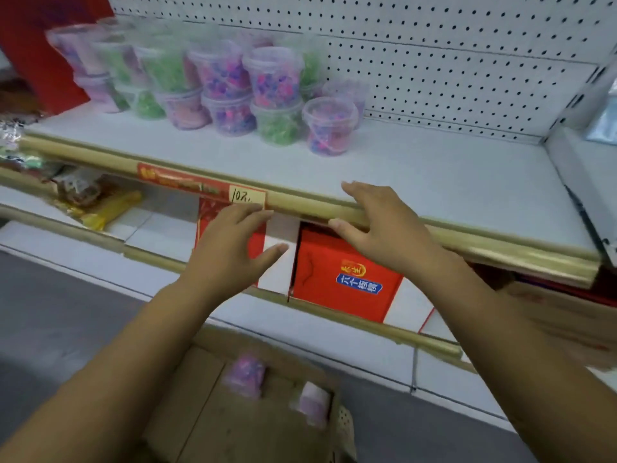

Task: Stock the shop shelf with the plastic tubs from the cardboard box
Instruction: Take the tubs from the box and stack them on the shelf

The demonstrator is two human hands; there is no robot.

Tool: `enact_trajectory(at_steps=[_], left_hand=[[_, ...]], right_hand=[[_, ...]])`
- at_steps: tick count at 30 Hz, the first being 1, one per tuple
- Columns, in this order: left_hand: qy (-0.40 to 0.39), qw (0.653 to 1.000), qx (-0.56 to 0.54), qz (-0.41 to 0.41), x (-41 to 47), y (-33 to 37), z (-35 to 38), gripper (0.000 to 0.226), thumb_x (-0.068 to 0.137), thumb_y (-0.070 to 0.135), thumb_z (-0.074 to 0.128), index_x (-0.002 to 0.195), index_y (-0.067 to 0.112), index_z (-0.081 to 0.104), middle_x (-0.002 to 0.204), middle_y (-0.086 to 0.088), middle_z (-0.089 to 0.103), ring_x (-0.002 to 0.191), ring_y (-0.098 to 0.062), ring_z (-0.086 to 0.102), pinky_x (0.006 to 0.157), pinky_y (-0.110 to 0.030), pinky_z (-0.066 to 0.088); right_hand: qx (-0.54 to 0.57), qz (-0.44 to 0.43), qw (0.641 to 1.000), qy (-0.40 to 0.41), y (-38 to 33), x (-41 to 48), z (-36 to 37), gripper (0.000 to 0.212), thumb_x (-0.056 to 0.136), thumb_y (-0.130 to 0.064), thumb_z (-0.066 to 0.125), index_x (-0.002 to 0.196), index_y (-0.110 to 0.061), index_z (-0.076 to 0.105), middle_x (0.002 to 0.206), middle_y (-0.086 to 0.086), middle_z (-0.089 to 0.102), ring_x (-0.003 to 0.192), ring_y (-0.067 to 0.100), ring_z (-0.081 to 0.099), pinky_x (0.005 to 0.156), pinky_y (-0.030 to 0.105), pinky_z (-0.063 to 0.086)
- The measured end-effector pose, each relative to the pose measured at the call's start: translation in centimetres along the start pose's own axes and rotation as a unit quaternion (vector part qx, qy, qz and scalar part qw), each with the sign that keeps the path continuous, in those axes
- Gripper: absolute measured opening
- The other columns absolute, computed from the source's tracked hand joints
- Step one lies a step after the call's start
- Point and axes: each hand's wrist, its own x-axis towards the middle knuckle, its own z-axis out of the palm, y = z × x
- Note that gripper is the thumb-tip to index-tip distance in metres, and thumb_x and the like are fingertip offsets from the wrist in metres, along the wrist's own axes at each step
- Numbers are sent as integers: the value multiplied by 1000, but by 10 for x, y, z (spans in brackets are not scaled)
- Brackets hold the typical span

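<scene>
Clear plastic tubs filled with purple, pink or green bits stand stacked two high on the left part of the white shelf (434,182). The rightmost tub (329,125) stands alone, single height. My left hand (230,248) hovers open in front of the shelf's gold front edge, holding nothing. My right hand (377,225) is also open and empty, fingers spread over that edge. Below, the cardboard box (213,412) sits on the floor with two tubs inside: a purple one (245,375) and a pale pink one (312,404), both blurred.
A white pegboard back wall (434,61) rises behind the shelf. A red carton (344,282) with a blue label and a second red pack (230,235) stand on the lower shelf. Snack packets (96,198) lie at lower left. A handwritten price tag (247,197) is on the shelf edge.
</scene>
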Motion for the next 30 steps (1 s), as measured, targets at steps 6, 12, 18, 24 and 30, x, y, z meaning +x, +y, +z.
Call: enact_trajectory(at_steps=[6,12,18,24,30], left_hand=[[-13,999,-3,-29,-112,-25,-5,64,86,52,69,136,13,60,137,-8,58,129,-26,48,106,-39,39],[-104,991,-8,-88,-188,-59,31,71,84,59,58,133,9,60,134,-14,59,128,-32,50,106,-47,43],[-231,967,27,-105,-220,-100,103,72,86,60,55,137,9,57,137,-14,58,127,-33,51,103,-45,43],[-347,920,35,-178,-227,-153,192,69,89,50,66,146,17,46,152,-10,45,137,-32,43,109,-46,41],[-374,896,17,-240,-219,-208,264,78,84,42,75,149,19,39,159,-8,35,144,-31,34,111,-47,40]], right_hand=[[34,6,998,-56,-63,-106,57,66,92,-48,64,149,-19,45,152,4,46,141,22,37,116,35,30],[39,77,979,-184,-72,-183,136,60,93,-46,63,145,-19,49,149,0,49,137,23,42,109,35,36],[60,156,934,-314,-45,-214,229,45,90,-39,64,129,-17,57,125,7,61,117,29,55,92,38,48],[95,256,878,-392,-14,-199,329,57,91,-42,66,135,-11,47,127,12,56,117,32,56,95,36,46],[12,307,848,-433,-1,-201,417,103,85,-58,67,158,-17,6,164,15,6,150,37,11,121,48,19]])
